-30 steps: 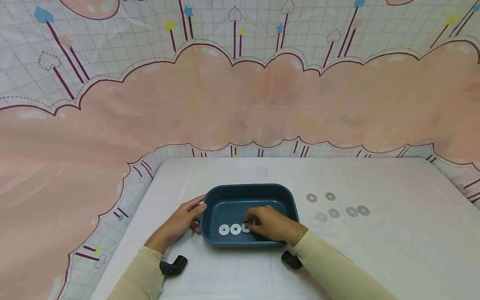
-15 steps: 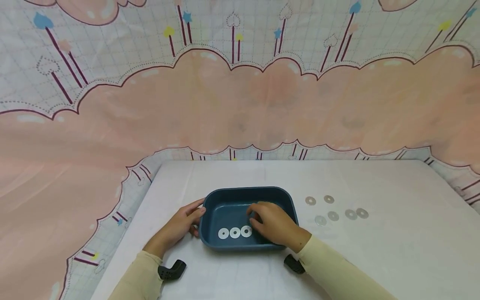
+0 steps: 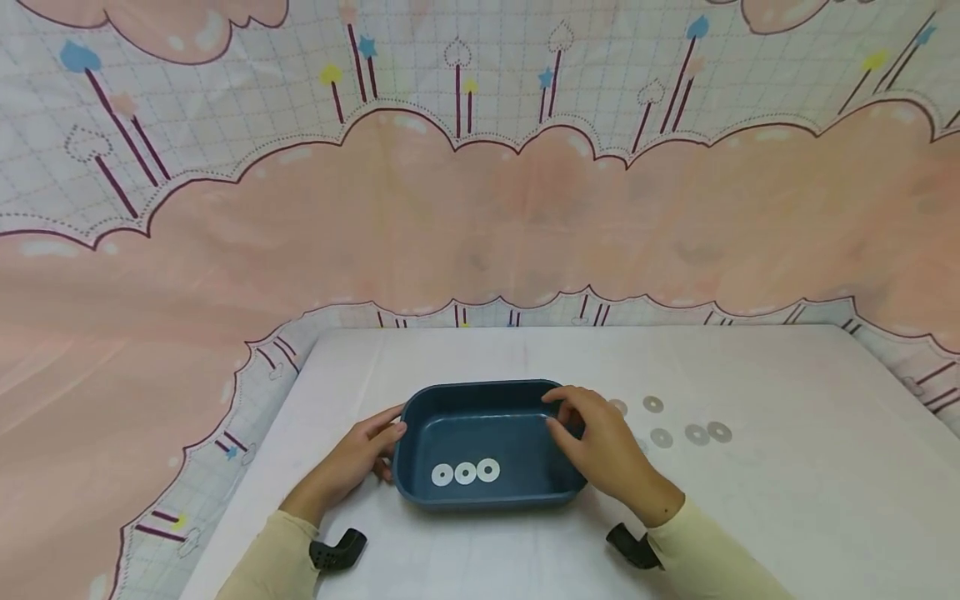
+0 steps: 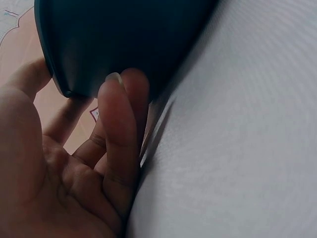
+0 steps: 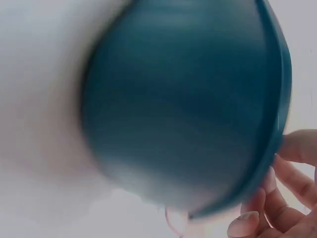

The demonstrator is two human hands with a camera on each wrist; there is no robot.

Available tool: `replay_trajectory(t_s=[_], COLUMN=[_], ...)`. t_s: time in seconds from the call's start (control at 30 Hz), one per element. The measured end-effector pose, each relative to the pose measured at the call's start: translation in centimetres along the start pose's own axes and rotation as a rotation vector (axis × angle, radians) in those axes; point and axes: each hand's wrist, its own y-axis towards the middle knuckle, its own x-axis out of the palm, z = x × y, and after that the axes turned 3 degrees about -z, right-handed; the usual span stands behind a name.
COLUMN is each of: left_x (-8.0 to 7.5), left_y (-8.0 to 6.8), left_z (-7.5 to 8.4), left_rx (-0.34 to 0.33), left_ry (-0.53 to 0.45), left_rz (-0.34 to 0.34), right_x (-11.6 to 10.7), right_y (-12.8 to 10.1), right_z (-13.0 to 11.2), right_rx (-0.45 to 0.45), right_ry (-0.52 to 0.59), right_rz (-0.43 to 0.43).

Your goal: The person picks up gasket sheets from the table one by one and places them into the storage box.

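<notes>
A dark blue rectangular tray rests on the white table. Three flat washers lie in a row inside it, near the front left. My left hand holds the tray's left end, its thumb at the rim and its fingers against the outer wall. Over the tray's right end, my right hand has its thumb and forefinger apart, with nothing between them. In the right wrist view its fingers overlap the rim. Beyond this hand, several more washers lie on the table, some partly hidden behind it.
The white tabletop extends right of the tray and toward the back edge. A patterned peach and white cloth hangs behind the table. Black wrist devices sit on both forearms near the table's front.
My right hand has let go of the third washer beside the other two. It has risen and moved right, to the tray's right end. The left hand keeps its hold.
</notes>
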Motion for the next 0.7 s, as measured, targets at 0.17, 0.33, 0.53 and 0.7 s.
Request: replay_trajectory(t_s=[0.17, 0.33, 0.53, 0.7], left_x=[0.0, 0.0, -0.1, -0.2], left_y=[0.0, 0.1, 0.2, 0.4], left_z=[-0.2, -0.4, -0.4, -0.2], left_rx=[0.001, 0.002, 0.012, 0.023], left_ry=[-0.001, -0.003, -0.004, -0.001], left_rz=[-0.013, -0.024, -0.022, -0.03], right_x=[-1.3, -2.1, -2.8, -3.4], right_y=[-0.1, -0.2, 0.1, 0.4], right_z=[2.1, 3.6, 5.0, 6.2], right_rx=[0.052, 0.101, 0.14, 0.164], right_ry=[-0.015, -0.038, -0.047, -0.086], right_rz=[0.023, 0.024, 0.024, -0.01])
